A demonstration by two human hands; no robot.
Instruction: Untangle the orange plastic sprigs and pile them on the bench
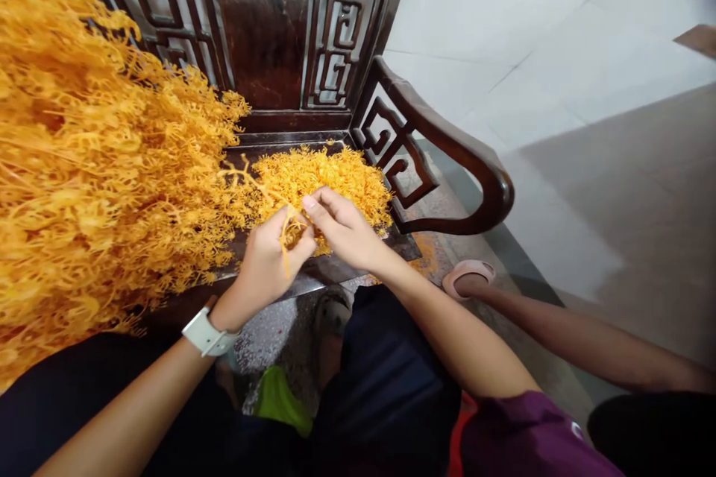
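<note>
My left hand (275, 253), with a pale watch strap (209, 333) at the wrist, is closed on a thin orange plastic sprig (262, 186). Its branching end sticks out up and to the left, and a loop of it curls over my fingers. My right hand (344, 231) meets the left, thumb and fingers pinched at the same sprig; the fingertips are partly hidden. Just behind both hands lies a low heap of short orange pieces (358, 179) on the dark wooden bench seat (240, 238). To the left rises a large pile of branching orange plastic sprigs (112, 164).
The bench has a carved backrest (262, 30) and a curved armrest (447, 141) at the right. Beyond the armrest is a pale tiled wall (537, 30). Another person's leg with a pink shoe (468, 277) reaches in from the right. Something bright green (283, 399) is below, between my knees.
</note>
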